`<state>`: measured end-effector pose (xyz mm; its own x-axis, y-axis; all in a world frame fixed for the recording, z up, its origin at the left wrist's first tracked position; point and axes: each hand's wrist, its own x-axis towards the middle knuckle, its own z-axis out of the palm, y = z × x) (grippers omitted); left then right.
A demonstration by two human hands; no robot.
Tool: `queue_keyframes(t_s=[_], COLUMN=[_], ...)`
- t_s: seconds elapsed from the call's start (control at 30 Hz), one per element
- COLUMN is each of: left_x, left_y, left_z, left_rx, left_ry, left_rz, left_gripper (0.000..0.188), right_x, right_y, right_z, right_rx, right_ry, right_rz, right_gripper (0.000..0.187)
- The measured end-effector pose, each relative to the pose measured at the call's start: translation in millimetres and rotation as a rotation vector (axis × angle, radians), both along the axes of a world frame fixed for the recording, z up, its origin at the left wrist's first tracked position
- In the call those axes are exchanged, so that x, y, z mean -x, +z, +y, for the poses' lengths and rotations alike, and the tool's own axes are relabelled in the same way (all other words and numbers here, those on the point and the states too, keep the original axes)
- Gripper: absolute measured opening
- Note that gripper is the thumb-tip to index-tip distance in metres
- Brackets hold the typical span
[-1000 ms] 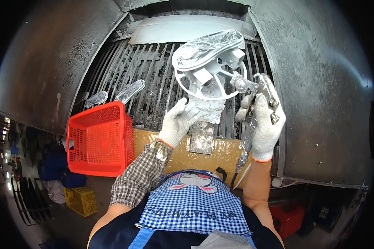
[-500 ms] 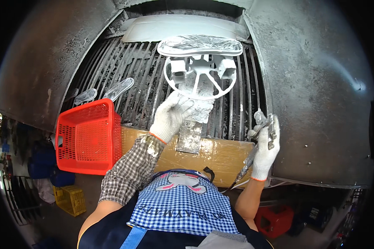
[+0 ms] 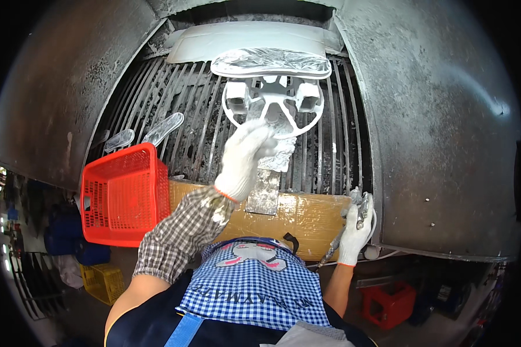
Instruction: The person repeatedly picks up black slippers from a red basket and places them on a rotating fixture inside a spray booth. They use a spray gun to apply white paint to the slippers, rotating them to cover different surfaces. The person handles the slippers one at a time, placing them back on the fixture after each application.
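My left hand [image 3: 244, 161], in a white knit glove, reaches up to the near rim of a white spoked wheel [image 3: 310, 125]. Its fingers overlap the rim and are smeared by motion, so I cannot tell whether they grip it. On the wheel's far side rests a long rounded white piece [image 3: 270, 63], its top covered in shiny crinkled film. Two white square-ended blocks stick out of the wheel below that piece. Down at the right, my gloved right hand [image 3: 356, 234] is closed around a metal spray gun [image 3: 362, 209], its hose trailing toward my body.
A metal grating [image 3: 205, 124] lies under the wheel, between dark metal side walls [image 3: 440, 144]. A red plastic basket [image 3: 124, 194] stands at the left, beside two film-covered oval pieces [image 3: 163, 128]. Brown taped cardboard [image 3: 307, 217] covers the near edge, under a metal plate [image 3: 263, 194].
My right hand has come down and closer to my body with the spray gun. My left hand's fingers have moved up onto the wheel's near rim.
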<state>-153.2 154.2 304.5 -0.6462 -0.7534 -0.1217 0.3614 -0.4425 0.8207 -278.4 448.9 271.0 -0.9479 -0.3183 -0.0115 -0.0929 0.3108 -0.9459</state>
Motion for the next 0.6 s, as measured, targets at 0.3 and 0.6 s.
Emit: queue_keyframes(t_s=[0.3, 0.6], left_x=[128.5, 138.9], left_y=[27.0, 45.9], left_z=[-73.8, -71.0], left_rx=[-0.564, -0.461], left_ry=[0.128, 0.251], left_rz=[0.295, 0.112], left_gripper=[0.06, 0.038], right_x=[-11.5, -12.0], right_y=[-1.7, -25.3], right_z=[-5.4, -6.9], right_rx=[0.036, -0.118], right_ry=[0.054, 0.083], right_rz=[-0.027, 0.078], right_gripper=[0.066, 0.066])
